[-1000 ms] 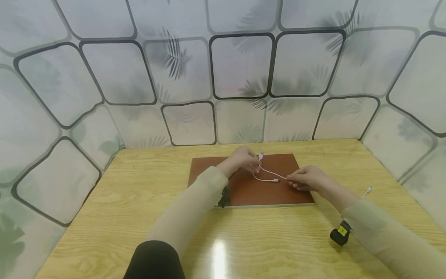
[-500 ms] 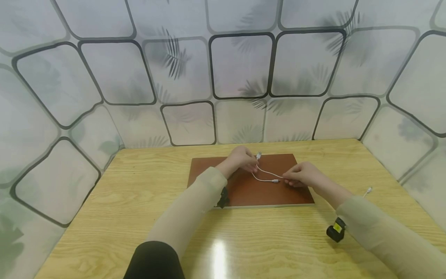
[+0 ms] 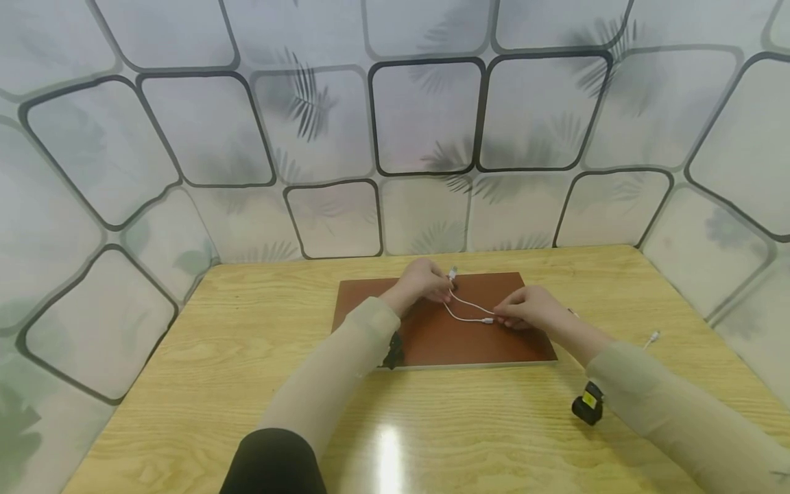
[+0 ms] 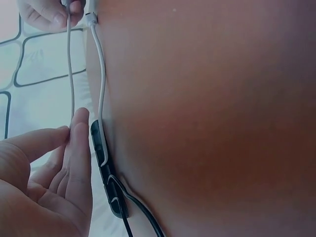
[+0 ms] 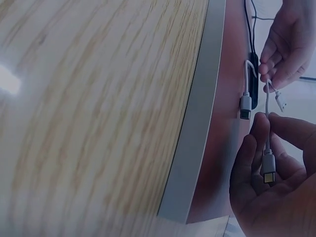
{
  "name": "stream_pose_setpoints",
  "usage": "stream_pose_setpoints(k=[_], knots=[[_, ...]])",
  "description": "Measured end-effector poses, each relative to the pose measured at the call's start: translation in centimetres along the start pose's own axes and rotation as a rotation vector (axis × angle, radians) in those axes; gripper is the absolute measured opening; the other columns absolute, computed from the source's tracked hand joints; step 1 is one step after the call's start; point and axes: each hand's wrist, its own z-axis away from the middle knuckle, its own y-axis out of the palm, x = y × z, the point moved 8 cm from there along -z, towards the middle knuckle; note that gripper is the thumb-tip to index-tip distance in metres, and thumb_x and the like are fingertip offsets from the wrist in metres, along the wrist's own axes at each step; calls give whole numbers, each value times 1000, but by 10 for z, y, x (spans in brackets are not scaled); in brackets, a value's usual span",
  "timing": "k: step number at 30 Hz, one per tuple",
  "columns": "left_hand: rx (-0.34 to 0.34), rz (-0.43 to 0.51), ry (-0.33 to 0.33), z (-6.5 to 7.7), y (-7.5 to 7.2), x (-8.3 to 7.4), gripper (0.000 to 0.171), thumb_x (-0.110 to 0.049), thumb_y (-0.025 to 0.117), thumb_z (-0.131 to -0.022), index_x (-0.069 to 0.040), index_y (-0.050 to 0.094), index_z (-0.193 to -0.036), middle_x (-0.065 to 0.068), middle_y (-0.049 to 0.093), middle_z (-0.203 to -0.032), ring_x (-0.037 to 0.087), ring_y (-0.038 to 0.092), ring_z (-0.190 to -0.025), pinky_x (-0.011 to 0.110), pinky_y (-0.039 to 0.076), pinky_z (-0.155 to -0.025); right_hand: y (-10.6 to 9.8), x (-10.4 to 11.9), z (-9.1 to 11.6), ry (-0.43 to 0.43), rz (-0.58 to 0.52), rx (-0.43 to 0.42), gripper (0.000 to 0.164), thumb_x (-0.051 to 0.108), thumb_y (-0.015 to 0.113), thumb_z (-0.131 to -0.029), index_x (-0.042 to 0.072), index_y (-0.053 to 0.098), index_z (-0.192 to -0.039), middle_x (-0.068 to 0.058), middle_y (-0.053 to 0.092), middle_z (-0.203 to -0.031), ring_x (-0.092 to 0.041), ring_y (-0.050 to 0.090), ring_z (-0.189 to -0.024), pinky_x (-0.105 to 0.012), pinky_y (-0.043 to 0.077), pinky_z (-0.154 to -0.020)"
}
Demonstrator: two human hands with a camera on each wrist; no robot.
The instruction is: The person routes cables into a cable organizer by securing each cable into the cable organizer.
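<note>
In the head view my left hand [image 3: 422,280] pinches a thin white charging cable [image 4: 70,59] between thumb and index finger, with its USB plug [image 3: 453,272] sticking up beyond the fingers. My right hand [image 3: 527,307] pinches the same cable just behind its USB-C connector [image 5: 268,168], so the stretch between the hands hangs nearly straight. Close beside the left fingertips, a black cable clip strip [image 4: 109,175] sits on the brown board [image 3: 457,346]. It holds a second white cable [image 4: 102,74], whose connector [image 5: 245,108] lies over the board, and black cables [image 4: 143,210].
The board lies on a wooden table [image 3: 432,405]. Another white cable end [image 3: 651,337] shows beyond the right forearm. Black wrist camera [image 3: 588,403] hangs under the right sleeve, and a black rounded object [image 3: 274,460] stands at the near edge. A patterned curtain [image 3: 426,123] closes the back.
My right hand has moved left toward the left hand, bringing the cable with it. The left hand and the USB plug have shifted slightly left.
</note>
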Motion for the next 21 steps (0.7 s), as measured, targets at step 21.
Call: stream_pose_setpoints(k=[21], knots=[[-150,-117,15,-4,-12,3,17,-1,73,-98,10,78,-111,26,80,-98,32,82,-89,27,67,-69,8,6,-12,1,22,-59,26,13,70,-103,-10,77,-113,7,77,-80,-3,67,-72,-22,63,-70]])
